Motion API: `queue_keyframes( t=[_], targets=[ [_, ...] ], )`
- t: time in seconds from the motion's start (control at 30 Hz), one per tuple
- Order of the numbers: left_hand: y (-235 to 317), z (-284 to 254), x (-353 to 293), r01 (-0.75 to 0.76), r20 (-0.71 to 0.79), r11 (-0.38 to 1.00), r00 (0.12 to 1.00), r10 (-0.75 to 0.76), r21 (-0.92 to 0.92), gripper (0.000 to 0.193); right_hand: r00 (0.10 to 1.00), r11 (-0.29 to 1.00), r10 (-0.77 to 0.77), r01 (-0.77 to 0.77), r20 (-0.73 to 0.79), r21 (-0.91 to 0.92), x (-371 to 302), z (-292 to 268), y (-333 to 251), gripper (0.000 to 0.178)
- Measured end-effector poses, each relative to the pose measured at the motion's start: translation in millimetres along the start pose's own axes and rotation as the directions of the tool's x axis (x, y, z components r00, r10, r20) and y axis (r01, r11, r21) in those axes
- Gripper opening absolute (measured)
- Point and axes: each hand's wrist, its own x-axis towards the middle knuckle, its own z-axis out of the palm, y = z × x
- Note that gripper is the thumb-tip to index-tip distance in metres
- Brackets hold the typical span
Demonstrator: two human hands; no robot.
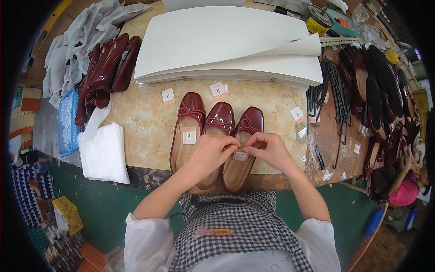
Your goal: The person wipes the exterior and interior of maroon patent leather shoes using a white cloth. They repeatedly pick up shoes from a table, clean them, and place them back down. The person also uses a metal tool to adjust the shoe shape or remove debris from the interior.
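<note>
Three dark red patent flats with bows lie side by side before me, toes pointing away: a left shoe (189, 103), a middle shoe (220, 117) and a right shoe (251, 119). My left hand (209, 154) and my right hand (270, 150) meet over the middle and right shoes, fingertips pinched together. Between them hangs a small see-through packet (241, 156), over the right shoe's insole; its contents are too small to tell. A white and pink tag (189, 135) rests in the left shoe. My left hand hides part of the middle shoe.
Beyond the shoes lies a stack of white sheets (217, 41), with loose tags (168, 96) in front. Left are more red shoes (108, 63), a blue basket (69, 122) and folded white tissue (105, 152). Black hooked rods (335, 90) and hanging shoes (385, 86) stand right, near another person (404, 188).
</note>
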Motion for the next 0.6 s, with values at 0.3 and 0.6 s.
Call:
queue_keyframes(
  t=[0.3, 0.6],
  targets=[
    [0, 4, 0, -0.036, -0.009, 0.998, 0.999, 0.037, 0.046, 0.011, 1.000, 0.999, 0.018, -0.018, 0.007, -0.041, 1, 0, 1, 0.008],
    [3, -8, -6, -0.016, -0.158, 0.993, 0.987, 0.034, 0.116, 0.019, 0.973, 0.918, -0.229, 0.223, 0.022, -0.327, 14, -10, -13, 0.013]
  ],
)
